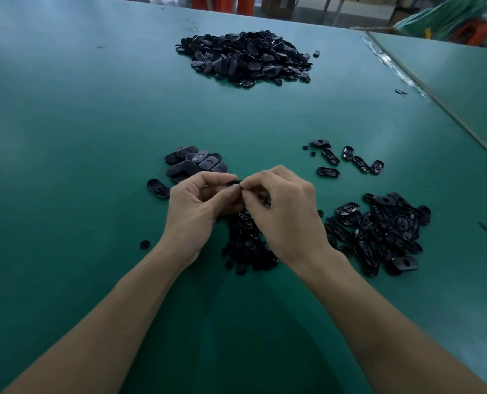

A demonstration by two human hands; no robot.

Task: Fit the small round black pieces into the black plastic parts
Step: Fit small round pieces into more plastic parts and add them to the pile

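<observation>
Hands are meeting just above the pile of small round black pieces (245,245), left hand (197,206) and right hand (285,211) both pinching one black plastic part (233,184) with curled fingers, loose black parts (384,231) lying right of that pile.

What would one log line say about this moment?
stage: fitting | left hand: grips black plastic part | right hand: pinches same part | round pieces: heap beneath hands

Black plastic part (233,183) was mostly hidden between pinching fingertips (228,192), heap of small round pieces (246,251) lay partly covered below them.
</observation>
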